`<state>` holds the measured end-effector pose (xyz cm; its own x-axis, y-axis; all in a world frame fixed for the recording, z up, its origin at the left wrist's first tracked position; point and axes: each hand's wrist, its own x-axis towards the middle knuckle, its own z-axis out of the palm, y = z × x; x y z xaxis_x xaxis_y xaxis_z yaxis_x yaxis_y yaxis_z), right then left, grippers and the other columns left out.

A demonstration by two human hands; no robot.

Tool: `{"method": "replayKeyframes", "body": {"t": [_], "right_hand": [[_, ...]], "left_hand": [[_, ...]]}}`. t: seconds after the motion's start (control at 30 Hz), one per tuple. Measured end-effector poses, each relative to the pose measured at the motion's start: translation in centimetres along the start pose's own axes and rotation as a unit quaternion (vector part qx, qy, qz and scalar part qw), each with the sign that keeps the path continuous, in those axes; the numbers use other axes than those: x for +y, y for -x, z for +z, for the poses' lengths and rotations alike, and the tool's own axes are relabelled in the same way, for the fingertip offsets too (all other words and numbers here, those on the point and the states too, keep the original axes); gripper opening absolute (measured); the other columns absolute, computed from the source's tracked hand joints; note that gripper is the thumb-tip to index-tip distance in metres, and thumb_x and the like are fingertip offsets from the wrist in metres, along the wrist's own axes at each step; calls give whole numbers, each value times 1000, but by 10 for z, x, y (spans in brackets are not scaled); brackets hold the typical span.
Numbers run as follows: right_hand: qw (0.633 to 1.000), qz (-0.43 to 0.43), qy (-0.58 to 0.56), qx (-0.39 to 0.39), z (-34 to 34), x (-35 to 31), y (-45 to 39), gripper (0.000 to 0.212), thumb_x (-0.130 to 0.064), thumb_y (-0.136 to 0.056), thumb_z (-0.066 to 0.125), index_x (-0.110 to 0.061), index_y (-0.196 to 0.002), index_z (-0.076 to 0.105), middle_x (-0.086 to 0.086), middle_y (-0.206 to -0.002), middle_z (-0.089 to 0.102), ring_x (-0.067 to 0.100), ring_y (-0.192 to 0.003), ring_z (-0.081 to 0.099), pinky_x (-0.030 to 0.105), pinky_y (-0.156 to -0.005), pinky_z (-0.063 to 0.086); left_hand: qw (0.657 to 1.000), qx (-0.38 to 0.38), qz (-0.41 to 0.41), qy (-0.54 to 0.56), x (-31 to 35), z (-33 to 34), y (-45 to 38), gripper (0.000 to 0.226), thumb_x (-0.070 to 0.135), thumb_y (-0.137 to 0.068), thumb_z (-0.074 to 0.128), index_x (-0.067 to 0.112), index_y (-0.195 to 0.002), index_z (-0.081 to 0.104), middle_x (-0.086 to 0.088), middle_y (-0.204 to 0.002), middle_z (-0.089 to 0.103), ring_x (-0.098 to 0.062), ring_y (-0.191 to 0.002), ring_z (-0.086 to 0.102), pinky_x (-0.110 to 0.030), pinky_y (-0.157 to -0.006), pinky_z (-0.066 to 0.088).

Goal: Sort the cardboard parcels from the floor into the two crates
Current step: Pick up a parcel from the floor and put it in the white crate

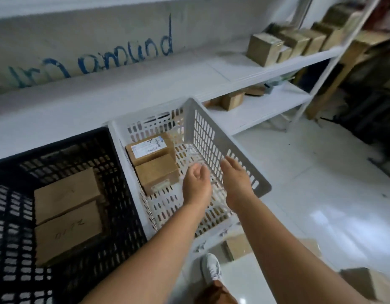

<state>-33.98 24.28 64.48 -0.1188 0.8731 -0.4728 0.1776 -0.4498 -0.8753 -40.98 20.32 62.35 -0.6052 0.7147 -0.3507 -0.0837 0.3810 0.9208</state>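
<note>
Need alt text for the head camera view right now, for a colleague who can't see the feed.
Both hands, left hand and right hand, are empty and open above the white crate, which holds two cardboard parcels. The black crate beside it also holds two parcels. More boxes lie on the floor and sit on white shelves.

At nine o'clock the black crate [64, 216] runs off the left and bottom edges. The parcel on the floor [237, 246] at six o'clock sits half hidden behind the white crate [211, 137] and the right forearm. Another parcel at five o'clock [369, 281] is cut by the frame's bottom edge. Shelf boxes [299, 40] at one o'clock are blurred, labels unreadable.
</note>
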Motion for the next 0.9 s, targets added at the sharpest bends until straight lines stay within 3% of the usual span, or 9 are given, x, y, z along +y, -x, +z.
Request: {"method": "replayKeyframes", "body": {"t": [0.27,0.4,0.5,0.63,0.8,0.9], "right_hand": [[989,19,-90,116,-103,42,29,21,-24,-99,45,-19,-116,57,0,-108,61,9,-89,55,26,-77,42],[980,62,-109,155,-152,69,28,27,-24,-98,46,-22,-121,58,-6,-97,57,12,-89,51,25,-71,37],[975,106,-114,156,-183,91,22,34,-26,-97,45,-20,-128,56,-4,-106,53,15,-94,46,26,-73,35],[969,144,-121,158,-220,116,7,29,-25,-96,46,-21,-122,58,-8,-87,51,12,-75,44,22,-58,32],[967,173,-119,145,-257,144,-23,23,-24,-95,46,-21,-114,58,-5,-78,46,11,-65,39,23,-60,33],[968,189,-101,128,-269,163,-43,23,-26,-94,47,-23,-114,58,-5,-82,48,10,-67,40,25,-63,35]], "left_hand": [[992,-120,8,-25,-23,80,77,41,27,-100,41,14,-138,45,-4,-141,50,-18,-126,49,-26,-96,39],[985,-163,-18,-57,-54,117,95,44,31,-99,41,15,-141,43,-5,-140,51,-19,-126,49,-34,-105,40],[982,-166,-61,-65,-77,144,101,44,31,-99,41,15,-141,42,-7,-140,51,-20,-126,49,-32,-103,40],[977,-154,-132,-71,-104,177,102,44,33,-98,40,18,-140,43,-7,-140,50,-21,-124,49,-31,-95,40],[974,-104,-185,-77,-136,210,96,37,34,-98,40,17,-129,50,-4,-128,57,-15,-101,55,-28,-83,37],[971,-87,-206,-90,-158,224,86,38,35,-98,39,13,-127,50,-7,-125,58,-18,-105,56,-30,-85,40]]}}
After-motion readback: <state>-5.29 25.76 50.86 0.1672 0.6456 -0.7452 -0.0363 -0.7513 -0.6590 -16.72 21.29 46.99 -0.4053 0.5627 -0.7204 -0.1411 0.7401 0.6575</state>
